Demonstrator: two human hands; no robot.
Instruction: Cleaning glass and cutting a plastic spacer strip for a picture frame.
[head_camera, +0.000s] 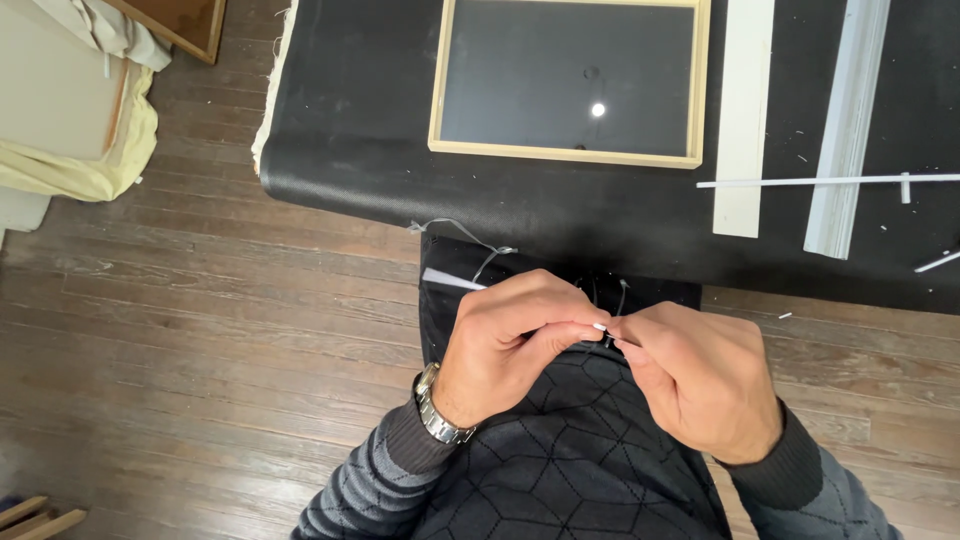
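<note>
Your left hand (510, 340) and right hand (700, 385) meet at lower centre of the frame, fingertips pinched together on a small white piece (601, 327) with thin dark wire (622, 295) looping up from it. Both hands are closed narrow around that piece; what exactly it is stays too small to tell. A watch (437, 408) sits on your left wrist, and your patterned sweater (570, 460) fills the bottom of the frame beneath the hands.

Just above your left hand, a grey cord (455, 230) trails off the edge of the black cloth (350, 120) and a pale strip (450, 279) pokes out beside it.

Farther up, a wooden frame (570, 153) with a dark panel lies on the cloth at upper centre. To its right lie a flat white board (743, 120), a ribbed white moulding (848, 130) and a thin white rod (800, 182) crossing them.

It looks like fine fingertip work, fitting or twisting the wire at the piece. The next move would call for a steady pinch and small, careful motion, since the piece is tiny and held in the air over the floor (200, 330).
</note>
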